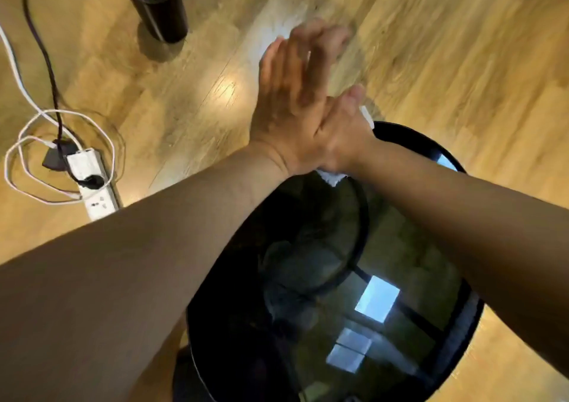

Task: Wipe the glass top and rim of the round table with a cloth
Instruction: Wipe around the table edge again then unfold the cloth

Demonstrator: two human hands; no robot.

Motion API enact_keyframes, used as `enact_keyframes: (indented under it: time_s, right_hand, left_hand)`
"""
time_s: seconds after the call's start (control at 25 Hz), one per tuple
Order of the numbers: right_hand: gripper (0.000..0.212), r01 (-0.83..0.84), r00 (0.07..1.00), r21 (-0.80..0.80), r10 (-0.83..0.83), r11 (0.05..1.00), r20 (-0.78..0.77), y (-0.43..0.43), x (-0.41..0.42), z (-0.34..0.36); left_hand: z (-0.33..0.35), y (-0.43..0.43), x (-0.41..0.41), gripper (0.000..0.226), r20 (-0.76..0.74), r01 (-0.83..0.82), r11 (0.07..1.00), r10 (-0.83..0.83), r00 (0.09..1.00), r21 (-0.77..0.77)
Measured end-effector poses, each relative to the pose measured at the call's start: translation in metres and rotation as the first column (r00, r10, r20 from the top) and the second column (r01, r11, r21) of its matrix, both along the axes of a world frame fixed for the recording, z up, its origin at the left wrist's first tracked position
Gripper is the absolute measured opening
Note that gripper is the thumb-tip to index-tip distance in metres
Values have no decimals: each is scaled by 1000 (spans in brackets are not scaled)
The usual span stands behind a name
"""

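the cloth (331,177) is a small white thing, mostly hidden: you see a scrap of it below your wrists at the far edge of the round table (474,309) and a sliver by your right thumb, so most of it looks pinched between your palms. it reads as thin, soft and light, so bunch it into a pad under flat fingers rather than hold it by a corner, or it will likely fold and skid on the slick glass top (385,266). your left hand (292,93) is spread flat, fingers straight and blurred, pressed against your right hand (345,127); how far the right one is curled i cannot tell, since the left covers it. the glass is dark, glossy and fragile, so i would press lightly, and run the cloth around the black rim with thumb and fingers. beyond, on the wooden floor (462,47), a dark bottle (157,4) stands far left, and a power strip (92,183) with looped cables lies left, well apart from the table.
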State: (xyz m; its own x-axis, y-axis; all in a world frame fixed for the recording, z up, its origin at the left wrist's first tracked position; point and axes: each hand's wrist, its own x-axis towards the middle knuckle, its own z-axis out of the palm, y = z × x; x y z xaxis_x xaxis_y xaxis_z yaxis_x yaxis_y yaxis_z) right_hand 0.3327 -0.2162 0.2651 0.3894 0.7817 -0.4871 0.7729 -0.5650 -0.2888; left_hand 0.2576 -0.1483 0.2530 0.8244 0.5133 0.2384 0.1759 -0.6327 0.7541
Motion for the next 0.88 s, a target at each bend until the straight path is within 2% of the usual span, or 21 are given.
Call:
enact_keyframes:
  time_s: [0.04, 0.08, 0.12, 0.16, 0.2, 0.28, 0.36, 0.44, 0.48, 0.52, 0.6, 0.68, 0.72, 0.8, 0.88]
  right_hand:
    - [29, -46, 999, 2, 46, 999, 29, -10, 12, 3]
    - [35, -1, 995, 19, -1, 1000, 104, -33, 31, 5]
    - [41, 139, 976, 38, -143, 990, 165, -66, 52, 7]
    - [45, 328, 920, 62, -333, 943, 208, -108, 70, 11]
    - [48, 512, 828, 38, -505, 858, 244, -156, 81, 13]
    - [55, 739, 660, -63, -701, 671, 272, -247, 71, 22]
    - [63, 838, 543, -89, -809, 538, 227, -301, 40, 32]
    - [62, 880, 474, -68, -862, 469, 181, -319, 31, 33]
    - [56, 886, 462, -52, -870, 460, 174, -315, 38, 28]
    - [47, 872, 484, -29, -854, 488, 190, -302, 48, 24]
    - [36, 758, 630, 55, -750, 650, 201, -253, 77, 12]
    - [36, 512, 846, 61, -515, 857, 139, -183, 97, 3]
    - [35, 374, 924, 47, -377, 926, 69, -152, 104, 1]
    - [34, 235, 967, 33, -231, 971, -109, -119, 120, 0]
    - [40, 318, 935, 91, -297, 944, -191, -142, 131, 0]
  left_hand:
    - [-3, -4, 1, 51, -56, 33, 999, -34, 998, -26]
    - [-7, -7, -1, 53, -136, 78, 995, -86, 987, -68]
    - [-11, -9, -1, 55, -217, 122, 989, -139, 966, -89]
    - [-14, -13, 3, 56, -284, 162, 984, -176, 942, -71]
    - [-14, -20, 12, 56, -325, 200, 979, -198, 925, -28]
    - [-7, -46, 41, 56, -368, 295, 955, -260, 893, 42]
    - [-3, -81, 67, 63, -444, 419, 904, -340, 829, 89]
    - [-10, -104, 78, 66, -525, 485, 860, -343, 779, 157]
    - [-15, -107, 80, 64, -528, 478, 860, -325, 784, 180]
    - [-18, -106, 79, 62, -514, 465, 863, -313, 799, 198]
    - [-19, -103, 79, 59, -445, 428, 874, -297, 845, 228]
    - [-18, -104, 77, 56, -366, 382, 893, -282, 887, 239]
    - [-19, -105, 77, 53, -312, 344, 914, -269, 911, 216]
    - [-17, -106, 77, 52, -254, 273, 950, -229, 940, 151]
    - [-15, -107, 79, 55, -339, 291, 938, -216, 916, 187]
